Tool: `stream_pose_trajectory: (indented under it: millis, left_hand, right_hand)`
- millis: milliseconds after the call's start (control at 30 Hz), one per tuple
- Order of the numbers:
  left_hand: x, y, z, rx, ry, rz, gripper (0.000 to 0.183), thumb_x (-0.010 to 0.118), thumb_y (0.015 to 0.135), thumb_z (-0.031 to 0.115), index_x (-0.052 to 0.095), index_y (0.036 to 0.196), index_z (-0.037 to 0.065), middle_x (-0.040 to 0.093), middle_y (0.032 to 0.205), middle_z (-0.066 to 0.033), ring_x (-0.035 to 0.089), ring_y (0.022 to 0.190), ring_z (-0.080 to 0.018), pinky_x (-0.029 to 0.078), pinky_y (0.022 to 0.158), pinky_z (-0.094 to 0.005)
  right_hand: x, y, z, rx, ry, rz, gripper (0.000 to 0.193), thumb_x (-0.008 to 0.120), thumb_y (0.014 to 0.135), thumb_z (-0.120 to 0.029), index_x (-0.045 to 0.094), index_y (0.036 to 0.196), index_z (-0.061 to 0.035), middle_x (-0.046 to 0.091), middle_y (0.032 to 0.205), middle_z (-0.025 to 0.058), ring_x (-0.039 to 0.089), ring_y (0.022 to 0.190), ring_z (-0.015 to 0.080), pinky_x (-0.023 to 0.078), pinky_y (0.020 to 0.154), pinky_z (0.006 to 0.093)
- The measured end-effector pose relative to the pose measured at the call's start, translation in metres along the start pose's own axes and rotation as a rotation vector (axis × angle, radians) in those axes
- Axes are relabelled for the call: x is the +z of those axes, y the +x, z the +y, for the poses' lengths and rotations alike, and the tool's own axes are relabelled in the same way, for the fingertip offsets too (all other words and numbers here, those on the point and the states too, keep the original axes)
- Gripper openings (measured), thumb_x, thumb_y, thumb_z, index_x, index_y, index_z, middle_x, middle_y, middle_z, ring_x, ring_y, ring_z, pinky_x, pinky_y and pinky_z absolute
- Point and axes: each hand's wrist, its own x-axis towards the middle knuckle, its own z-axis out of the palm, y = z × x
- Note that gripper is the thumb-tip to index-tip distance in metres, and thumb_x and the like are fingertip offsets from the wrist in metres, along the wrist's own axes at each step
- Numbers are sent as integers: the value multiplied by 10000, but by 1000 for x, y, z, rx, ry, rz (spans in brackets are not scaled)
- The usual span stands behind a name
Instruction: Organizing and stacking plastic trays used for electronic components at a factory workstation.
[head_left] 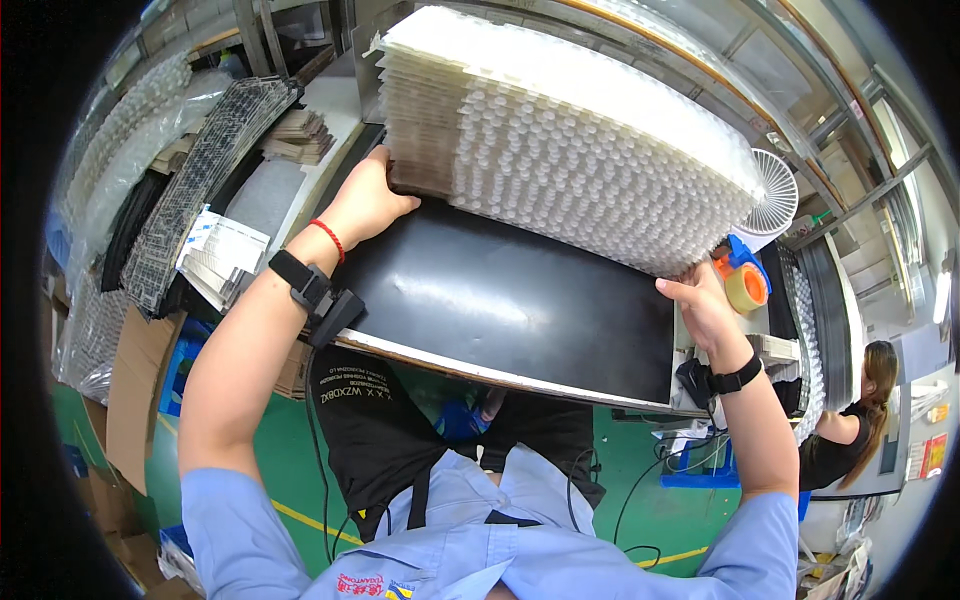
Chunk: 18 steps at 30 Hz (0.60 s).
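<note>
"Two hands of ours were on the stack of bubbled sheets (590, 140), one at each end?"

"Yes. Our left hand (365, 205) had the left end and our right hand (708, 308) the lower right corner. We had the fingers of both clamped on the stack, each thumb near the lower front edge, though most of the other fingers were hidden from us by the sheets."

"And where did we have the stack itself?"

"Over the far part of a black mat (520, 300) on the worktop (455, 362), its long side facing us. We could not tell whether its underside rested on the mat or hung just above it. The sheets looked whitish, with a browner patch near the left end."

"What lay near our right hand?"

"We saw a roll of orange tape (745, 288) just beside it, touching or nearly touching a blue holder (742, 252), and a white fan (777, 195) by the stack's right end. Farther right, a co-worker (855, 430) with long hair was well apart from us."

"And on our left?"

"Dark patterned sheets (205, 195) lay in a long row, with small brown pieces (300, 135) piled nearer the stack. We wore a red cord (330, 240) on that wrist."
</note>
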Motion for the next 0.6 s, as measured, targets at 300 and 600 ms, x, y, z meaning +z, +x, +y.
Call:
stream_pose_trajectory:
  millis: [300, 600]
  left_hand:
    - [-22, 16, -19, 25, -210, -242, 518, 549, 797, -11, 429, 1292, -104, 549, 1257, -236, 529, 1200, -289, 396, 1022, -326]
    - [-77, 61, -10, 107, 296, 37, 427, 526, 871, 97, 502, 1282, -16, 549, 1282, -226, 511, 1222, -328, 395, 1040, -377]
  right_hand:
    - [-2, -7, -11, -1, -18, 0, 773, 697, 764, -7, 272, 1408, 40, 404, 1411, 149, 353, 1334, 252, 236, 1113, 354]
    - [39, -105, -41, -133, 289, 343, 705, 611, 863, -134, 258, 1460, -4, 402, 1367, 120, 416, 1226, 212, 303, 1048, 355]
